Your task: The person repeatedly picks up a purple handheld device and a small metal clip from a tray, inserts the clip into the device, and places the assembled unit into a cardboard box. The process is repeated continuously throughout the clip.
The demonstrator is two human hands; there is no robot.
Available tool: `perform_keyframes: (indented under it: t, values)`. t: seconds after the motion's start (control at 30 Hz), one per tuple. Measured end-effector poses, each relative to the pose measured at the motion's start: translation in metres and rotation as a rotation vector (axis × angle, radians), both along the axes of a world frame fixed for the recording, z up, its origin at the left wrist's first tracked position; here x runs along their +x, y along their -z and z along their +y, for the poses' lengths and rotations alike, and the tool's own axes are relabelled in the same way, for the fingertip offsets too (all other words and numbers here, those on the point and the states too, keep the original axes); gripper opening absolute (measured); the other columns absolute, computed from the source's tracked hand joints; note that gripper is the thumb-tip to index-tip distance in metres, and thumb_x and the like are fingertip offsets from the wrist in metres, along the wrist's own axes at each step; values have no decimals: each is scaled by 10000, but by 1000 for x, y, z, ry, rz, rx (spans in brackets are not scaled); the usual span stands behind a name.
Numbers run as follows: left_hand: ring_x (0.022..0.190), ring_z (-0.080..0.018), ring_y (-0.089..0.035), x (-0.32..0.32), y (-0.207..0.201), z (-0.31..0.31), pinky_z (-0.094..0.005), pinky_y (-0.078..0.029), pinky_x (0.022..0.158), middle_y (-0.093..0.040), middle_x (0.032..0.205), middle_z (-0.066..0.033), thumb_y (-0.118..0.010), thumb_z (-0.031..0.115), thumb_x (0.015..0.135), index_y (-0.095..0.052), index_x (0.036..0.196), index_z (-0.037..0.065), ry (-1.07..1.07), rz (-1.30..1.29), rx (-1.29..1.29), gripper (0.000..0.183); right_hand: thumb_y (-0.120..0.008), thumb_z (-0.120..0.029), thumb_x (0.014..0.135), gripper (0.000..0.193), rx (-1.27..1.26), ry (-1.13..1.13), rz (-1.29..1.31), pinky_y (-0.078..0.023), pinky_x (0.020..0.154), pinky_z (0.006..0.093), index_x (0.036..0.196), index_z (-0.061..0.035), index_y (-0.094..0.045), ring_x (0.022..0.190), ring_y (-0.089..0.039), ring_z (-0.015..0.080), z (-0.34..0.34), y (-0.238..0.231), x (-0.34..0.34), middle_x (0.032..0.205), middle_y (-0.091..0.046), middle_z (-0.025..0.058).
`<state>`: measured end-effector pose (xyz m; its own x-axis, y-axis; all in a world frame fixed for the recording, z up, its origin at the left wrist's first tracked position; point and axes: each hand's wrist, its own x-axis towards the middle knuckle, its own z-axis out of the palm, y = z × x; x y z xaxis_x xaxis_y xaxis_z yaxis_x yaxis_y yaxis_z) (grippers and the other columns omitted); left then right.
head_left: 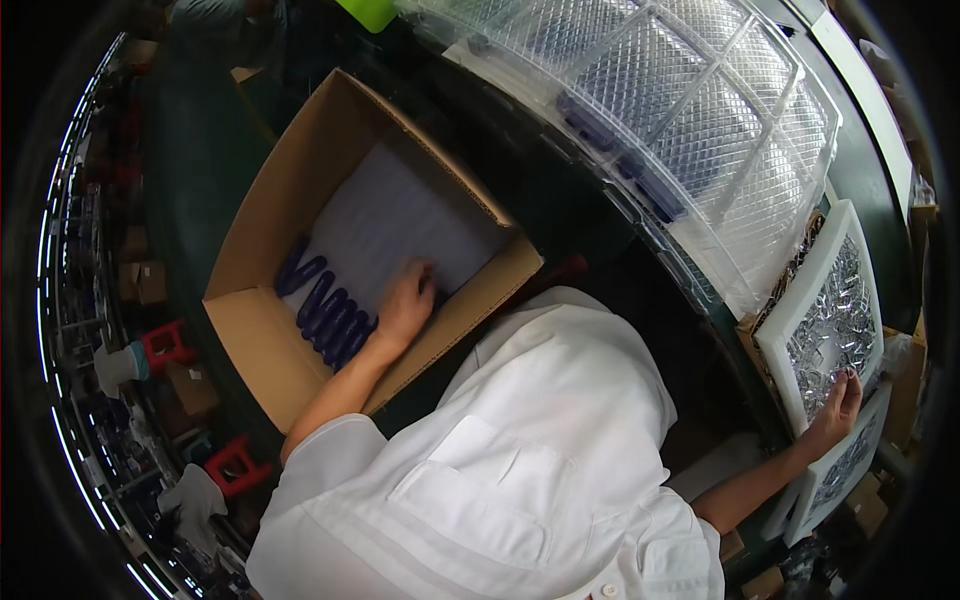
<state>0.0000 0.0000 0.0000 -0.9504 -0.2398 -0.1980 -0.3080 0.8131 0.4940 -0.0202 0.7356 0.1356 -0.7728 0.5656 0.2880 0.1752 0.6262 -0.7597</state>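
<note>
My left hand (405, 308) reaches into an open cardboard box (270, 345), its fingers curled downward. Something dark shows at the fingertips, but its kind is hidden. Along the box's near left side lies a row of several dark purple, loop-shaped pieces (330, 318), next to my left wrist. A pale sheet (385, 215) covers the bottom of the box. On the far right my right hand (835, 415) is at the near edge of a white-rimmed tray (780, 345) filled with small shiny metal pieces (830, 310). Its fingers are pinched together; what they hold is too small to name.
Clear plastic trays with domed, textured compartments (690, 100) stand at the back right, with dark purple pieces (650, 185) under them. A second tray of metal pieces (845, 465) sits below the first. Red stools (235, 467) stand at the left. A bright green object (370, 12) is at the top.
</note>
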Motion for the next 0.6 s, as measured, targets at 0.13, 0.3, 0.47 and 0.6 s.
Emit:
perform_keyframes:
  t: [0.13, 0.3, 0.47, 0.6]
  values:
    - [1145, -376, -669, 30, -9, -70, -472, -536, 943, -709, 1185, -167, -767, 197, 859, -717, 1189, 56, 30, -209, -188, 363, -666, -132, 1053, 287, -71, 32, 54, -506, 1003, 292, 1276, 51, -663, 1076, -659, 148, -50, -9, 14, 1162, -713, 94]
    - [1133, -395, -665, 55, -2, -54, -490, -536, 923, -692, 1210, -196, -834, 292, 788, -721, 1177, 26, 79, -303, -213, 485, -671, -98, 1041, 232, 30, 64, 17, -503, 990, 292, 1211, 58, -696, 1032, -659, 148, -76, -27, 15, 1099, -721, 91]
    - [1030, -371, -695, 43, -4, -88, -462, -536, 865, -718, 1087, -204, -838, 299, 809, -727, 1128, 1, 173, -372, -79, 450, -675, -130, 1047, 268, -33, 18, 58, -511, 985, 299, 1249, 47, -690, 1046, -659, 144, -72, -9, 11, 1129, -720, 93]
    - [854, -224, -693, 0, -24, -96, -389, -535, 749, -729, 948, -140, -807, 305, 885, -732, 1078, -16, -226, -303, 221, 382, -671, -130, 1049, 271, -36, 32, 101, -515, 985, 309, 1256, 44, -691, 1044, -670, 151, -69, -5, 17, 1142, -721, 97]
